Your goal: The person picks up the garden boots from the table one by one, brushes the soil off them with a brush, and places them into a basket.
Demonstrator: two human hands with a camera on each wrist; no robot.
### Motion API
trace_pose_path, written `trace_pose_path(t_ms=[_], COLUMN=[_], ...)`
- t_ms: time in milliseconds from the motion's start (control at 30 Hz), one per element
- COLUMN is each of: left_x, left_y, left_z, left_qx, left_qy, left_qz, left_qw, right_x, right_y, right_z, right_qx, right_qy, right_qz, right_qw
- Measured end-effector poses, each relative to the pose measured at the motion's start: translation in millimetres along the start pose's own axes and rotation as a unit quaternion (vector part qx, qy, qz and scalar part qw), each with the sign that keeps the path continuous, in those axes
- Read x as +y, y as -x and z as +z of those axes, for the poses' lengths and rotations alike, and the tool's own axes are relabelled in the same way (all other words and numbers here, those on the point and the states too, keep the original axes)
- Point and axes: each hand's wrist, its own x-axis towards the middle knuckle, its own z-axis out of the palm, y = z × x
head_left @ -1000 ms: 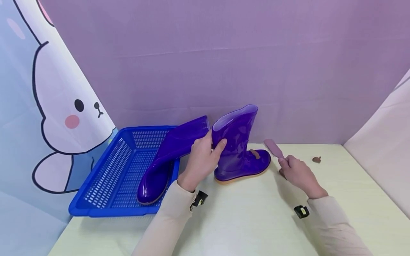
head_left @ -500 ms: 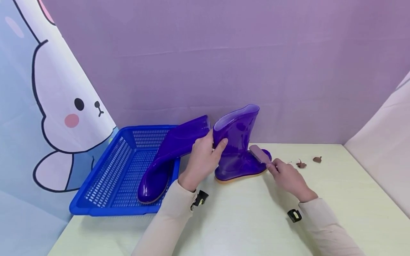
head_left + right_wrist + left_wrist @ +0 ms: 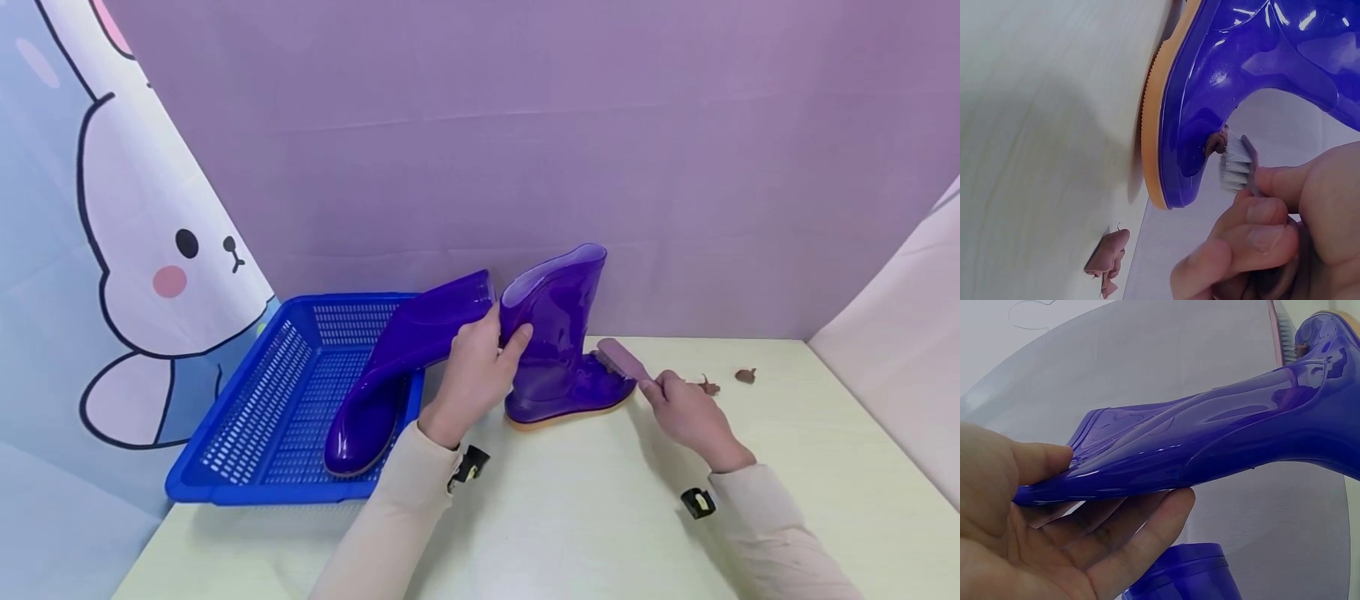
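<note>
A glossy purple rubber boot [image 3: 551, 358] with a tan sole stands on the table, its opening upward. My left hand [image 3: 474, 360] pinches the back of its shaft near the top, thumb on one side and fingers on the other in the left wrist view. In my right hand [image 3: 688, 421] is a pinkish brush [image 3: 624, 358], gripped by its handle. Its white bristles [image 3: 1235, 164] are at the boot's toe, right beside a small brown lump [image 3: 1215, 144] stuck there.
Left of the boot, a blue plastic basket [image 3: 180, 483] holds a second purple boot [image 3: 367, 417], whose shaft leans over the right rim. Brown scraps [image 3: 745, 376] lie on the table [image 3: 570, 517] to the right. A purple cloth [image 3: 525, 150] hangs behind.
The brush has swung left from beside the boot onto its toe, then shifted slightly right. A second brown scrap has come to lie on the table. The left hand keeps its grip.
</note>
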Motion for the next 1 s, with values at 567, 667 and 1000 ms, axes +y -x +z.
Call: trace_pose_path(t_ms=[567,667,1000], left_x=[1.4,1.8,3.4], left_y=[0.0,0.0,0.8], left_z=[-4.7,-5.0,-6.9], left_qx=[0.002,-0.002,-0.01], left_qy=[-0.011,-0.011,-0.002], left_qz=[0.007,0.003,-0.007], left_qw=[0.9999,0.9999,0.9999], right_x=[4,-1,-4], right_y=[-5,-6,-1], right_z=[3,9,4], right_qx=[0.008,0.006,0.013], right_qy=[-0.045,-0.043,-0.002], right_qz=[-0.042,-0.065,-0.029], right_qw=[0.998,0.997,1.0])
